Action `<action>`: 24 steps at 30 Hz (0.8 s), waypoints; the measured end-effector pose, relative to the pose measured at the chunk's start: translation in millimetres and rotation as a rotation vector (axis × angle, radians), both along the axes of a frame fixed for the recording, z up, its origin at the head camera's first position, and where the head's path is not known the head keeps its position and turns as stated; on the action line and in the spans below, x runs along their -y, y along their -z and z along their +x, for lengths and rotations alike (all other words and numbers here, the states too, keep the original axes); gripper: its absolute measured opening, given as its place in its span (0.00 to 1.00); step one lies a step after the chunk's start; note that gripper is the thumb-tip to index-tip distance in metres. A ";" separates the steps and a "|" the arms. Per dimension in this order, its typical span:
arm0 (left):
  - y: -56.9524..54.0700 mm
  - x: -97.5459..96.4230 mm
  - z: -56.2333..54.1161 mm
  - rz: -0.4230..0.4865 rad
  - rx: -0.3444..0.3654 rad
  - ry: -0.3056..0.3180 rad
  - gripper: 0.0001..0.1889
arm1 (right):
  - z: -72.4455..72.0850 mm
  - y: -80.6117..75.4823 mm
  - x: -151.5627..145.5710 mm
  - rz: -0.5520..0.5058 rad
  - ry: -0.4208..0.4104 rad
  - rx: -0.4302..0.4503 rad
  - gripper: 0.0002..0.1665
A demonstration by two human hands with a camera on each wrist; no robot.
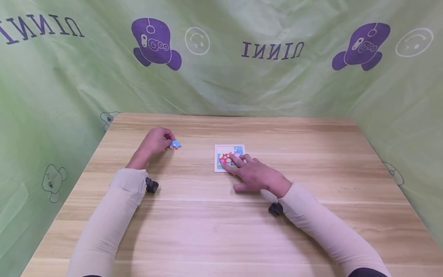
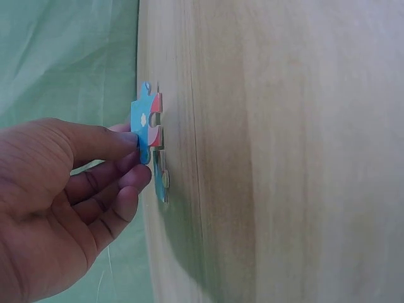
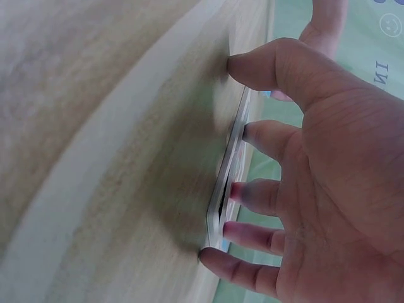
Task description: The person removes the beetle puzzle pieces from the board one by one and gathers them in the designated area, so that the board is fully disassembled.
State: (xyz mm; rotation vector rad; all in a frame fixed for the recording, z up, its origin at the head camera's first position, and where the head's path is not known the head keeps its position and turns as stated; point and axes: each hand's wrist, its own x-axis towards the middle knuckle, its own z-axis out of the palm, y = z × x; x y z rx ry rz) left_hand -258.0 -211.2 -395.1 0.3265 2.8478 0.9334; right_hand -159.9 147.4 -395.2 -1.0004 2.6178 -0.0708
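At the table's far left, my left hand [image 1: 157, 141] pinches a blue jigsaw piece [image 2: 142, 120] between thumb and fingers. The piece has a white cloud mark and pink-red edges, and is tilted up on edge in the left wrist view. Just below it, a second jigsaw piece [image 2: 161, 180] shows, partly behind the first. My right hand [image 1: 256, 175] is spread over a small square puzzle tray [image 1: 215, 157], fingertips on its picture and thumb off to the near side. Inside the tray are red, dotted and blue pieces; its upper left part shows bare, and my fingers hide some of the right.
The wooden table [image 1: 207, 231] ends at a green printed curtain [image 1: 221, 88] along its back and sides. A small black wrist camera [image 1: 151, 185] sits on the left cuff, another camera [image 1: 275, 209] on the right.
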 end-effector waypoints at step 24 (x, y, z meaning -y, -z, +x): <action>-8.5 -19.1 2.7 -0.057 -0.052 0.080 0.07 | 6.4 1.4 6.3 -0.013 0.033 -0.025 0.46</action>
